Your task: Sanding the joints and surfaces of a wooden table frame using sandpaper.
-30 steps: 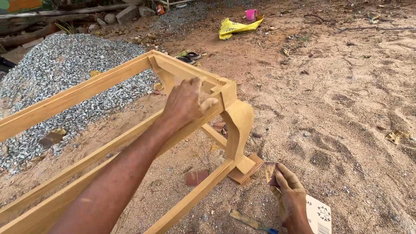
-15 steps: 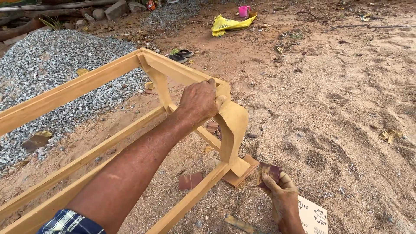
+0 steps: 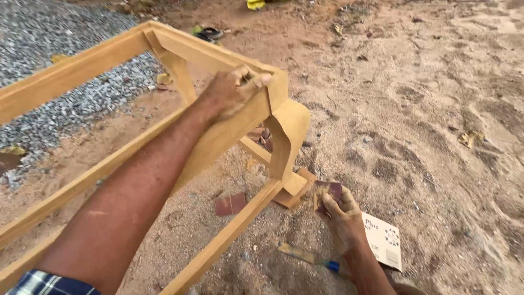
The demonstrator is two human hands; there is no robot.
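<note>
- Left hand (image 3: 232, 93): bare, no glove, ring or watch; knuckles and veins stand out.
- Left forearm: bare along its whole visible length, lean and sinewy.
- Sleeve (image 3: 49, 284): blue-and-white checked cloth, ending at the upper arm.
- Right hand (image 3: 341, 216): bare, dusted with pale powder on fingers and back.
- Right wrist: bare.

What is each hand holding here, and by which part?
The left hand grips the wooden frame on its top rail, by the corner above the curved leg. The right hand pinches a sandpaper piece by its lower edge.
</note>
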